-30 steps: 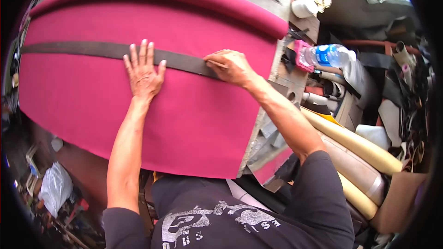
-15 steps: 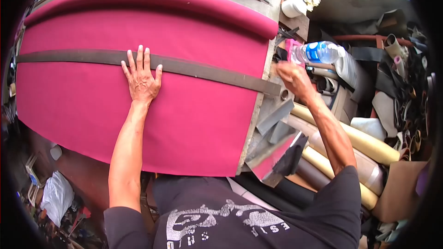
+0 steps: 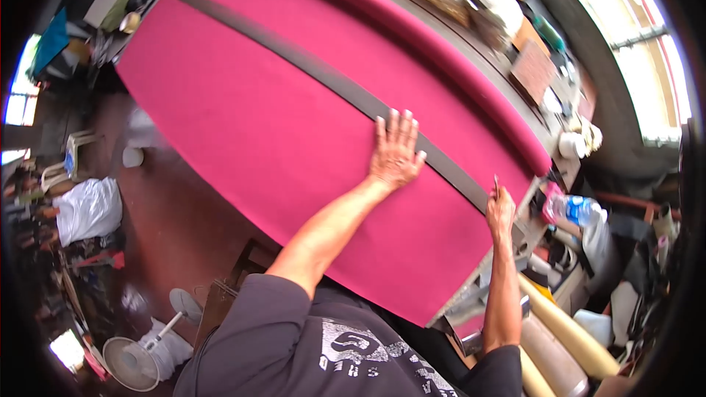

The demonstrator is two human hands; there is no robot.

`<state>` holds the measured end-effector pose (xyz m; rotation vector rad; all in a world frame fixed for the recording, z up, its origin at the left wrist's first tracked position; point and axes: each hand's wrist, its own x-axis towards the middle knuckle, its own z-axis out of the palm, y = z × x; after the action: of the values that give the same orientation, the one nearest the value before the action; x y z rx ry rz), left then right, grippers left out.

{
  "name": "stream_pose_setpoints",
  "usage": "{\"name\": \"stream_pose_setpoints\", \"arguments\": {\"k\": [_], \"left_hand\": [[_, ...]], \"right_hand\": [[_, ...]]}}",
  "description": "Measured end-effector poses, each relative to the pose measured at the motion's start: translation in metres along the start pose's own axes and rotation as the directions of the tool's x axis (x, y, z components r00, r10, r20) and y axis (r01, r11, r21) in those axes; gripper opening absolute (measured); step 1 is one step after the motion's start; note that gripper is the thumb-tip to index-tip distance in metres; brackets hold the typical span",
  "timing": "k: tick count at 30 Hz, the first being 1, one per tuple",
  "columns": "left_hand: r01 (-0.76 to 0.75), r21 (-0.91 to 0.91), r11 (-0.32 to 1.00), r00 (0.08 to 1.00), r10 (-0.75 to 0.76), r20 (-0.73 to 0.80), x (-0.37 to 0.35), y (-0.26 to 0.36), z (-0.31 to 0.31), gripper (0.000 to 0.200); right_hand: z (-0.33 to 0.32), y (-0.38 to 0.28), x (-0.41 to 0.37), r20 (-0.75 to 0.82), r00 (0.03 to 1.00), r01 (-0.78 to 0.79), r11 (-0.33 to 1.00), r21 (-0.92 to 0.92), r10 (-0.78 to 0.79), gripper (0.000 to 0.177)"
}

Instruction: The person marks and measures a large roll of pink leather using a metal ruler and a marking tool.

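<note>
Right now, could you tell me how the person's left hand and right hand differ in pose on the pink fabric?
The left hand lies flat with fingers spread, reaching onto the dark strip; the right hand is closed around a thin tool. The left hand sits farther up the strip, the right hand near its lower end. Both rest on the pink fabric.

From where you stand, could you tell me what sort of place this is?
Likely an upholstery or fabric workshop: pink cloth over a long worktable, a dark strip across it, rolled material alongside.
</note>
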<state>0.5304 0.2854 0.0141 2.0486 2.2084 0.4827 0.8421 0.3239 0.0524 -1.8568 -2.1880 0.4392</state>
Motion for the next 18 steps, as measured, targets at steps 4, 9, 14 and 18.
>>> {"name": "stream_pose_setpoints", "arguments": {"k": [4,9,14,18], "left_hand": [[-0.022,-0.27,0.963,0.996,-0.001,-0.084,-0.005,-0.015,0.0,0.07],[-0.237,-0.428,0.872,0.968,0.251,-0.026,-0.025,-0.099,-0.019,0.064],[-0.195,-0.178,0.964,0.979,0.203,0.024,-0.047,-0.288,-0.096,0.062],[0.013,0.112,0.994,1.0,-0.015,0.016,-0.079,-0.42,-0.149,0.064]], "right_hand": [[0.04,-0.079,-0.051,0.053,0.998,-0.044,0.992,0.115,0.038,0.012],[0.096,-0.138,-0.132,0.018,0.998,-0.064,0.987,-0.148,0.068,0.055],[0.128,-0.171,-0.141,-0.211,0.948,-0.294,0.907,-0.301,0.238,0.061],[0.128,-0.189,-0.135,-0.252,0.928,-0.35,0.873,-0.339,0.274,0.06]]}}
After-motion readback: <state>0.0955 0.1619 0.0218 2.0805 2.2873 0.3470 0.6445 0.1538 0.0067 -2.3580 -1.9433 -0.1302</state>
